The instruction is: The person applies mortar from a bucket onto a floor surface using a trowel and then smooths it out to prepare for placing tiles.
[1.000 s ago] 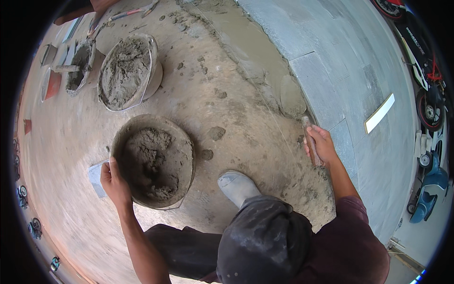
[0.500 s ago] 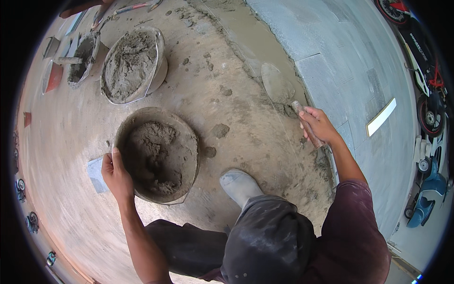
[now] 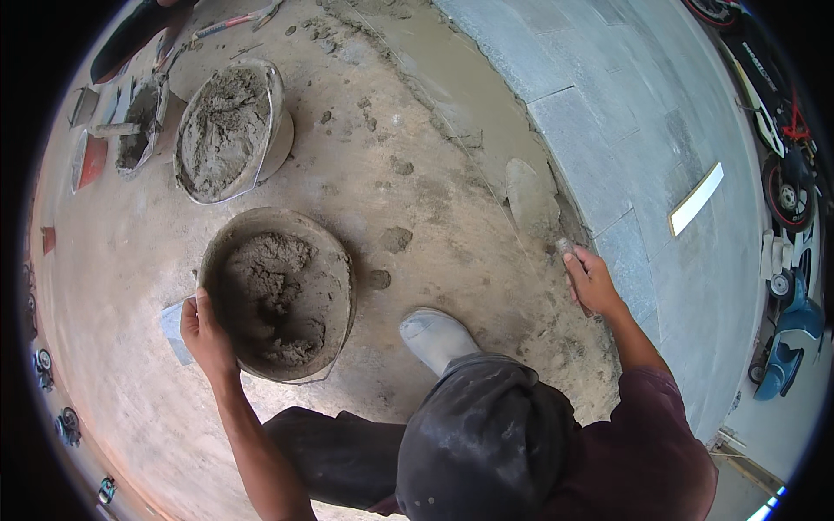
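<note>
My left hand (image 3: 207, 336) grips the left rim of a round bucket (image 3: 342, 317), thumb over the edge and fingers outside. Grey mortar (image 3: 271, 260) lies in the bucket, heaped toward its far side. My right hand (image 3: 592, 282) is wrapped round the handle of a trowel (image 3: 532, 198). The trowel's mortar-smeared blade points away from me, over the near end of a smoothed wet mortar strip (image 3: 456, 74). Grey tiles (image 3: 599, 139) run along the right side of that strip. A thin string (image 3: 512, 217) passes close to the blade.
A second bucket full of mortar (image 3: 224, 130) stands beyond mine, with another mortar container (image 3: 143, 130) and a red container (image 3: 89, 161) left of it. A hammer (image 3: 234, 24) lies far off. Another person's dark-clothed limb (image 3: 130, 42) shows upper left. Motorcycles (image 3: 786, 182) stand at right.
My right hand has drawn the trowel toward me and a little right along the mortar's edge. My left hand keeps hold of the bucket rim. The other person's limb reaches further into view.
</note>
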A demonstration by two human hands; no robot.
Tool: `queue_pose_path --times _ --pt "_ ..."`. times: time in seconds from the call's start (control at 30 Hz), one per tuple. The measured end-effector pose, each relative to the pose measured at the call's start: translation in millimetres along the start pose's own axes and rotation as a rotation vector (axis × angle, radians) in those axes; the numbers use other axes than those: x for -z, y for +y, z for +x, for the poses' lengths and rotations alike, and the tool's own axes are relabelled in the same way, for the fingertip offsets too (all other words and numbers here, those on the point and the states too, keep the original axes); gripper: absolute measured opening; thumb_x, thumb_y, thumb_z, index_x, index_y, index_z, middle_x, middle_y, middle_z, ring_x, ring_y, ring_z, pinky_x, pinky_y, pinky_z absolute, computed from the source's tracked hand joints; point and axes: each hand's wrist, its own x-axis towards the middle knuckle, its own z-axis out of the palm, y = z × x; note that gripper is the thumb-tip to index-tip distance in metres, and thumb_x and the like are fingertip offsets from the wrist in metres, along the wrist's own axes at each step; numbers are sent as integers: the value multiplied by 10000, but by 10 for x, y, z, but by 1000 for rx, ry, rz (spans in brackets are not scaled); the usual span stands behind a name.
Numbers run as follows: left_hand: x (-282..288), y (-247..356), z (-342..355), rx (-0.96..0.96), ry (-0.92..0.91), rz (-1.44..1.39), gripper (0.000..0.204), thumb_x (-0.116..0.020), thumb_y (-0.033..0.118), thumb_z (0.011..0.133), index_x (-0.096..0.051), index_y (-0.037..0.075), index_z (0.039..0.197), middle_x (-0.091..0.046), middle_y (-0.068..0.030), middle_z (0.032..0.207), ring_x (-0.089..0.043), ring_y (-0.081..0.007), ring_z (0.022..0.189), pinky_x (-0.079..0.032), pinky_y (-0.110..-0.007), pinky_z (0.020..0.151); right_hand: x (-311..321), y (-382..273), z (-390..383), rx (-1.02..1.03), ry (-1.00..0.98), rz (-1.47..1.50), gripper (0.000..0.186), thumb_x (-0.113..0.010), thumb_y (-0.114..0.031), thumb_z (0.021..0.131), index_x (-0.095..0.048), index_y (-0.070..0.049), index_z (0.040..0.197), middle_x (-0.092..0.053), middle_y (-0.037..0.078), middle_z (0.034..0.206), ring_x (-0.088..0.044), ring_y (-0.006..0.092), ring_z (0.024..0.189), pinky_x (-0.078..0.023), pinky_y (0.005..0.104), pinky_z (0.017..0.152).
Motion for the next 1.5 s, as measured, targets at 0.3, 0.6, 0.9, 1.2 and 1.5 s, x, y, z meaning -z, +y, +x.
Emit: queue_pose_path --times 0.3,0.6,0.9,1.2,1.5 --pt "-25 49 -37 -14 46 41 402 -604 298 1077 -526 72 754 -429 70 693 -340 -43 672 -300 -264 574 -395 -796 -261 622 163 -475 339 -726 -181 958 -655 51 1194 -700 209 862 -696 333 709 -545 407 638" --pt "-310 402 -208 -48 64 199 479 -638 344 1026 -472 -17 760 -442 -106 627 -399 -139 647 -401 -374 587 -1494 -1887 395 1155 -167 -1065 406 -653 -312 998 -613 -84 1331 -625 101 967 -661 300 805 -525 413 713" --pt "-273 338 -136 -63 66 202 507 -643 363 1016 -443 -13 741 -422 -136 612 -384 -165 631 -394 -400 585 -1617 -2628 627 1454 -182 -1394 325 -630 -117 909 -639 -21 1220 -678 126 909 -707 279 777 -558 401 674" --pt "-257 309 -125 -70 99 138 484 -652 307 1019 -438 -6 720 -392 -67 602 -355 -114 636 -360 -367 553 -1919 -2681 564 984 -915 -1046 325 -629 -246 999 -660 54 1120 -694 260 871 -686 440 818 -534 521 732" --pt "-313 340 -59 -121 51 95 454 -634 291 1049 -452 28 726 -415 12 650 -364 -82 665 -349 -320 567 -1417 -1950 671 648 -940 -376 343 -640 -328 1025 -669 13 1052 -591 130 735 -545 219 700 -471 397 684"
